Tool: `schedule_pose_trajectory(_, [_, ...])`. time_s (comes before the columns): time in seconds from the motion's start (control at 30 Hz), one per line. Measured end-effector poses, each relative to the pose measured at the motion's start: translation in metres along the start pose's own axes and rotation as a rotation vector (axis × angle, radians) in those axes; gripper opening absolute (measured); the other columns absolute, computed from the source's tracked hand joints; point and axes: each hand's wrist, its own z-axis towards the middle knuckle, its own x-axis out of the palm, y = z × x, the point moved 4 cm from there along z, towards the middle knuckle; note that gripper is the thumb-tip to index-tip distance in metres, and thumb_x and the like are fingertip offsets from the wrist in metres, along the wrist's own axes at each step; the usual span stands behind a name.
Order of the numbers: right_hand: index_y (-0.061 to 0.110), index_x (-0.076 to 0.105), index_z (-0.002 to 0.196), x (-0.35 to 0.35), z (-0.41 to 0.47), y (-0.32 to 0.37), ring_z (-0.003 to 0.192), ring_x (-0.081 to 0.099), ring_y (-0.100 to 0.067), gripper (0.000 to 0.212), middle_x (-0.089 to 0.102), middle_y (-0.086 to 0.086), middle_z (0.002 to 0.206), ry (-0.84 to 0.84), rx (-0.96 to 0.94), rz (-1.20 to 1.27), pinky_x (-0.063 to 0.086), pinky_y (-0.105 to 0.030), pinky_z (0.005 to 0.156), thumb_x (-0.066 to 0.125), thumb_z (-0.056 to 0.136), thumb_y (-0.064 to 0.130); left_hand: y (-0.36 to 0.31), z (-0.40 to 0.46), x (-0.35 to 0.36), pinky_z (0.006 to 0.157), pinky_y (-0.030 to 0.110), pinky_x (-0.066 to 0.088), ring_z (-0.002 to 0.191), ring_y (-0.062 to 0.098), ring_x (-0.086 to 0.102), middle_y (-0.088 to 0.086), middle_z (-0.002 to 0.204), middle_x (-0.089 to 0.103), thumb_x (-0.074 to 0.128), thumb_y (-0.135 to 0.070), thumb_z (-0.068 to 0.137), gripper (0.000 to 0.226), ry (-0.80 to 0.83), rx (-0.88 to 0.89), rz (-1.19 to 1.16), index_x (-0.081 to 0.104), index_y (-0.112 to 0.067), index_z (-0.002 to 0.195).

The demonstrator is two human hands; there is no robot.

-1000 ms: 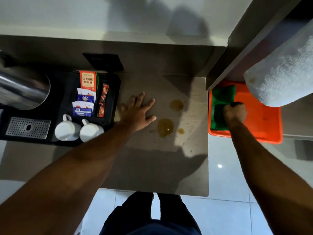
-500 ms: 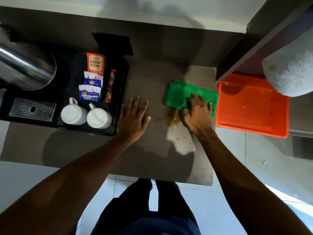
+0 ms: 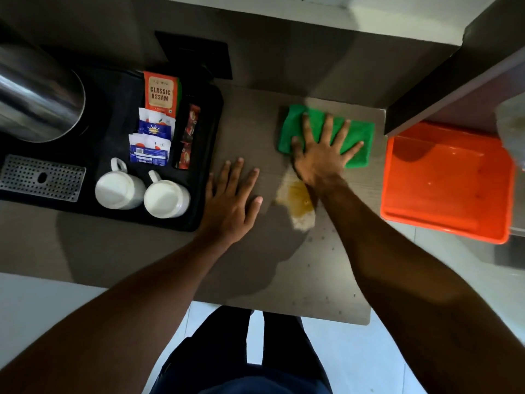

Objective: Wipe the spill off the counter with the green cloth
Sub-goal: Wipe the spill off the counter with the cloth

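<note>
Green cloth [image 3: 352,135]: lies flat on the counter under the right hand, at the far side of the puddle; a second ago it sat in the tub, and half a second ago it was bunched smaller under curled fingers at the puddle's far edge.
Change: the cloth has been carried over, set down and spread, so the fetching is done and the wiping proper appears to be starting.
Right hand [image 3: 321,157]: open, fingers splayed wide, pressing the cloth down with palm and fingers; it clamps nothing.
Spill [image 3: 298,203]: a yellow-brown puddle just nearer the body than the heel of the right hand, touching or almost touching the wrist; the smaller patch seen farther off earlier is probably now under the cloth, though that cannot be seen.
Left hand [image 3: 231,199]: open and flat on bare counter [image 3: 326,265], just left of the puddle, apart from the cloth, bracing as before.
Judgement: most of the liquid is still there; a pull of the cloth toward the body would cover it.
Orange tub [image 3: 454,223]: right of the right hand, off the counter's edge, now without the cloth.
Black tray [image 3: 204,155]: just left of the left hand, carrying cups and tea sachets.
</note>
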Motion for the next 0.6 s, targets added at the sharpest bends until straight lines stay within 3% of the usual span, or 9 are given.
schedule_pose_trajectory(0.13, [0.054,0.010,0.155,0.011,-0.033,-0.004,0.156,-0.006,-0.039,0.060,0.003,0.002,0.172,0.031,-0.345,-0.169,-0.011,-0.078,0.112,0.016,0.096,0.066,0.002,0.000,0.000,0.123,0.060,0.023,0.157,0.036,0.026,0.013,0.170,0.028,0.039,-0.052,0.101,0.063,0.014,-0.005,-0.011,0.038,-0.027,0.159])
schedule_pose_trajectory(0.2, [0.056,0.009,0.154,0.001,-0.025,-0.032,0.156,-0.004,-0.038,0.060,0.002,0.006,0.172,0.018,-0.317,-0.171,-0.005,-0.079,0.113,0.018,0.095,0.066,0.003,0.001,-0.001,0.123,0.059,0.022,0.158,0.035,0.024,0.012,0.171,0.026,0.039,-0.052,0.100,0.063,0.031,-0.014,-0.025,0.038,-0.028,0.159])
schedule_pose_trajectory(0.27, [0.058,0.007,0.153,-0.009,-0.002,-0.048,0.156,-0.007,-0.039,0.060,0.000,0.008,0.171,-0.016,-0.166,-0.101,-0.009,-0.079,0.110,0.019,0.094,0.068,0.002,0.001,0.001,0.123,0.057,0.020,0.159,0.034,0.021,0.010,0.172,0.024,0.040,-0.054,0.100,0.064,0.040,-0.014,-0.041,0.036,-0.030,0.159])
schedule_pose_trajectory(0.4, [0.053,0.012,0.155,-0.007,0.022,-0.010,0.155,-0.008,-0.041,0.066,0.003,0.003,0.172,-0.073,0.040,-0.033,-0.007,-0.080,0.111,0.023,0.091,0.067,0.007,0.004,0.009,0.120,0.054,0.022,0.157,0.033,0.025,0.009,0.171,0.028,0.042,-0.054,0.098,0.064,-0.020,-0.012,-0.015,0.039,-0.032,0.157])
schedule_pose_trajectory(0.5, [0.050,0.016,0.156,0.000,0.001,0.016,0.155,-0.006,-0.042,0.067,0.005,0.000,0.172,-0.045,-0.105,-0.086,-0.009,-0.080,0.110,0.023,0.091,0.068,0.006,0.000,0.013,0.119,0.054,0.022,0.155,0.033,0.028,0.009,0.169,0.032,0.041,-0.053,0.097,0.063,-0.094,0.001,-0.007,0.043,-0.030,0.155])
schedule_pose_trajectory(0.6, [0.052,0.015,0.155,0.006,-0.034,-0.008,0.156,-0.001,-0.040,0.065,0.006,0.003,0.172,-0.028,-0.272,-0.145,-0.005,-0.078,0.113,0.024,0.093,0.068,0.009,0.003,0.012,0.121,0.053,0.019,0.155,0.034,0.028,0.010,0.169,0.032,0.040,-0.054,0.097,0.063,-0.093,-0.005,-0.015,0.043,-0.029,0.155])
